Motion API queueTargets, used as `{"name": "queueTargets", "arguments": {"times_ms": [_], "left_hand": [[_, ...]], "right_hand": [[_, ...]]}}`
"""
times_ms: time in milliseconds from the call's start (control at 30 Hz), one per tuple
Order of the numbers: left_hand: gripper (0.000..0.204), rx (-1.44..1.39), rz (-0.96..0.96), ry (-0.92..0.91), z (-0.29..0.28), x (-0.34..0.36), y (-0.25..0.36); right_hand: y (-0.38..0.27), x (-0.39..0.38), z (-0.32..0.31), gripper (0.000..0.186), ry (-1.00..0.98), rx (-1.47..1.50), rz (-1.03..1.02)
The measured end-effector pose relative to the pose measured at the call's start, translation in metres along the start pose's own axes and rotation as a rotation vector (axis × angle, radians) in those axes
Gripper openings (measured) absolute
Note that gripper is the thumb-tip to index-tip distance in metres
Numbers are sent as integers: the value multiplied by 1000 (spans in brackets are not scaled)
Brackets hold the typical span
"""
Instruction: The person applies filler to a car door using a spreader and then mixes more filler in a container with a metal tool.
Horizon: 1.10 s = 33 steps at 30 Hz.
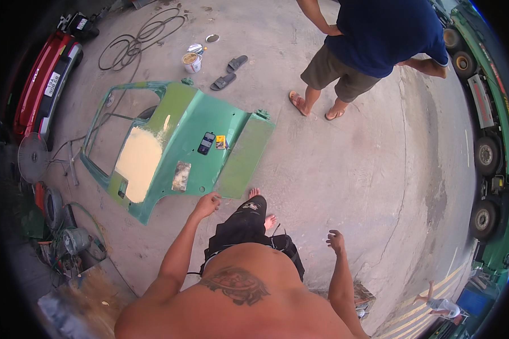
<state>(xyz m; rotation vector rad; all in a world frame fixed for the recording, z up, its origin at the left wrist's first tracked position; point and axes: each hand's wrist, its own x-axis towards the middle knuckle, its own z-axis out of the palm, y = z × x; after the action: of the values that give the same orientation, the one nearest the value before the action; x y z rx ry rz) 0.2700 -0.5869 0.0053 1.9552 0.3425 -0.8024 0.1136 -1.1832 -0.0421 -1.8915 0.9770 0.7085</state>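
My left hand (207, 205) hangs beside the lower edge of a green vehicle door (201, 121), its fingers loosely bent and nothing visible in them. My right hand (336, 240) is out to my right over the concrete, fingers apart and holding nothing. The door lies on the ground with an empty window frame and a broad cream filler patch (138, 161). On it rest a black phone (206, 143), a small yellow box (220, 142) and a smeared rectangular plate (181, 176).
Another person (373, 45) in a dark blue shirt stands beyond the door. Near them are dark slippers (223, 82), a white bucket (192, 63) and a coiled hose (144, 39). A red vehicle (42, 85) and fan (33, 158) are left; a green truck (506, 141) is right.
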Motion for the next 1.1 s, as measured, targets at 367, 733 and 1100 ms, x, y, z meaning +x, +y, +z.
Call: {"name": "queueTargets", "arguments": {"times_ms": [367, 733, 1100], "left_hand": [[12, -38, -271, 160, 28, 240, 77], [11, -227, -156, 258, 7, 345, 103], [17, -736, -472, 376, -17, 408, 216]], "right_hand": [[-152, 73, -104, 36, -167, -123, 183], [-459, 327, -149, 38, -326, -225, -153], [-888, 461, 30, 41, -533, -624, -491]]}}
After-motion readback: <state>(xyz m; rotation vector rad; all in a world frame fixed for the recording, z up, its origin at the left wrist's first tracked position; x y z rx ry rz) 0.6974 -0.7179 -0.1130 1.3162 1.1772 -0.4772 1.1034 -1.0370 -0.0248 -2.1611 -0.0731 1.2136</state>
